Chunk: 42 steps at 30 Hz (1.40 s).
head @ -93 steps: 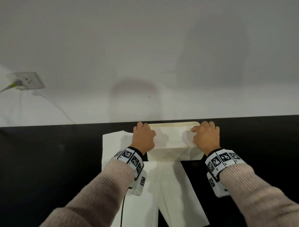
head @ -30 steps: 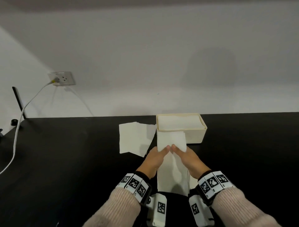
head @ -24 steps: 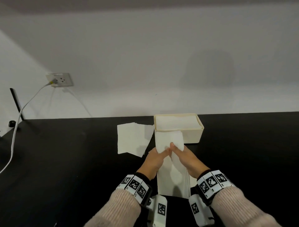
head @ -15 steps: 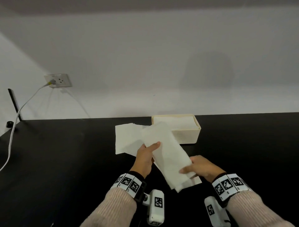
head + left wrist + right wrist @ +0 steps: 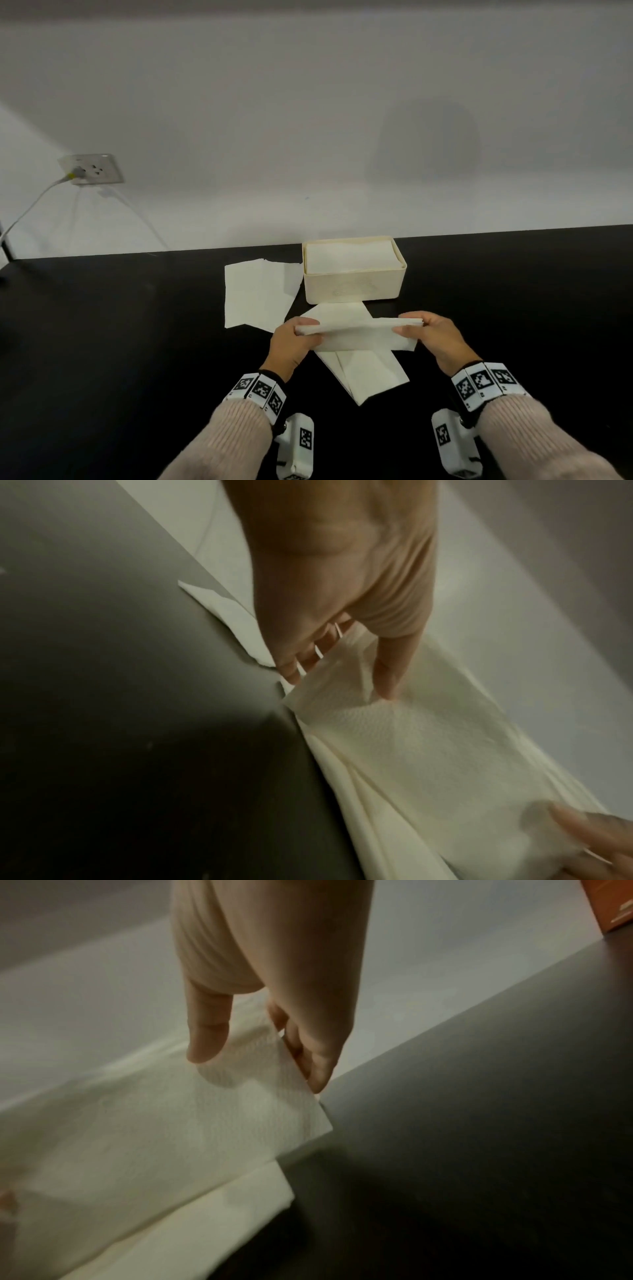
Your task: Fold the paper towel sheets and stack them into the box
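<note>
The black tabletop (image 5: pixel 102 342) is carrying the cream box (image 5: pixel 354 286), already packed with folded sheets to its rim, with a flat pile of sheets (image 5: pixel 257 296) just beside it on the left. The folded paper towel (image 5: pixel 359 334), lying lengthwise toward the box a second ago, is now being held crosswise above the sheets left underneath. The left hand (image 5: pixel 291 342) and right hand (image 5: pixel 433 339) are each pinching one end, thumb on top, both grips clamped on it. It looks ready for stacking.
</note>
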Each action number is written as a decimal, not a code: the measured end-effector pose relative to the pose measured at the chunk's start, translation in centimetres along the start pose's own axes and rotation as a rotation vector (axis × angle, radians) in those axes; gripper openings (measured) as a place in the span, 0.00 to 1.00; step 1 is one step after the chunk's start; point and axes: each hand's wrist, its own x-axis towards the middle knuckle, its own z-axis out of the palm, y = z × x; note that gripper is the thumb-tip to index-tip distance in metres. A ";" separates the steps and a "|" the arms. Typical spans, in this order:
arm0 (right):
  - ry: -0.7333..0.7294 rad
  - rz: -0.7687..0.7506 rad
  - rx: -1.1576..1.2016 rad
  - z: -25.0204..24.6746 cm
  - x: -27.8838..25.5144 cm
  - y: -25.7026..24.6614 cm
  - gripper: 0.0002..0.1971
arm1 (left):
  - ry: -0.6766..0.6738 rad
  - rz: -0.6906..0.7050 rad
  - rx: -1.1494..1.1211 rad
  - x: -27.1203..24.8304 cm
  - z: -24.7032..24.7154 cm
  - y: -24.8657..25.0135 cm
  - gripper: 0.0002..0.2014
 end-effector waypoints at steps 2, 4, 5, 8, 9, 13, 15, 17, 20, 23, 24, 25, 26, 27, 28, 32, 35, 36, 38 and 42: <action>0.003 0.014 0.013 0.5 0.3 1.1 0.16 | -0.012 0.011 -0.034 -0.1 0.7 -0.4 0.15; 0.003 0.013 0.025 1.0 0.5 1.7 0.18 | -0.024 0.030 -0.062 -0.2 1.3 -0.4 0.17; 0.000 0.016 0.028 1.2 0.7 1.8 0.18 | -0.033 0.031 -0.068 -0.2 1.7 -0.4 0.17; 0.004 0.050 0.061 2.0 0.7 1.5 0.17 | -0.035 0.013 -0.100 -0.4 2.4 -0.2 0.15; 0.012 0.046 0.067 2.1 0.8 1.3 0.16 | -0.024 0.016 -0.113 -0.4 2.5 0.0 0.13; 0.038 -0.012 0.106 1.7 1.1 0.3 0.14 | -0.014 0.070 -0.142 0.0 2.4 1.2 0.12; 0.029 -0.030 0.097 1.3 1.3 -0.3 0.14 | -0.020 0.096 -0.142 0.4 2.1 1.6 0.11; 0.018 -0.017 0.056 0.9 1.5 -0.4 0.13 | -0.025 0.098 -0.100 0.7 1.8 1.5 0.11; -0.008 0.038 -0.034 0.9 1.6 0.4 0.15 | -0.043 0.059 -0.066 0.8 1.9 0.5 0.13; 0.006 0.059 -0.030 1.2 2.0 1.3 0.17 | -0.027 0.022 -0.080 0.8 2.3 -0.2 0.13; 0.007 0.070 -0.023 1.3 2.1 1.1 0.16 | -0.020 0.016 -0.087 0.9 2.5 -0.1 0.12; 0.005 0.077 -0.011 1.4 2.1 0.9 0.15 | -0.017 0.019 -0.093 1.0 2.6 0.1 0.12; 0.004 0.077 0.000 1.4 2.2 0.6 0.14 | -0.017 0.029 -0.099 1.0 2.6 0.5 0.12; 0.006 0.069 0.006 1.4 2.3 0.4 0.14 | -0.018 0.046 -0.111 1.2 2.6 0.7 0.12; 0.008 0.056 0.011 1.3 2.4 0.2 0.14 | -0.020 0.059 -0.126 1.3 2.4 1.0 0.12; 0.004 0.058 -0.015 0.7 2.6 0.2 0.15 | -0.038 0.063 -0.107 1.7 2.0 1.1 0.11; -0.024 0.097 -0.059 0.6 2.6 0.7 0.16 | -0.037 -0.013 -0.121 1.9 2.0 0.2 0.16; -0.027 0.106 -0.066 0.7 2.7 0.9 0.16 | -0.035 -0.036 -0.135 1.9 2.1 0.0 0.19; -0.021 0.112 -0.058 0.9 2.7 1.0 0.17 | -0.032 -0.056 -0.149 2.0 2.4 0.0 0.22; 0.015 0.085 -0.006 0.9 2.9 0.5 0.17 | -0.069 -0.010 -0.190 2.0 2.7 1.2 0.16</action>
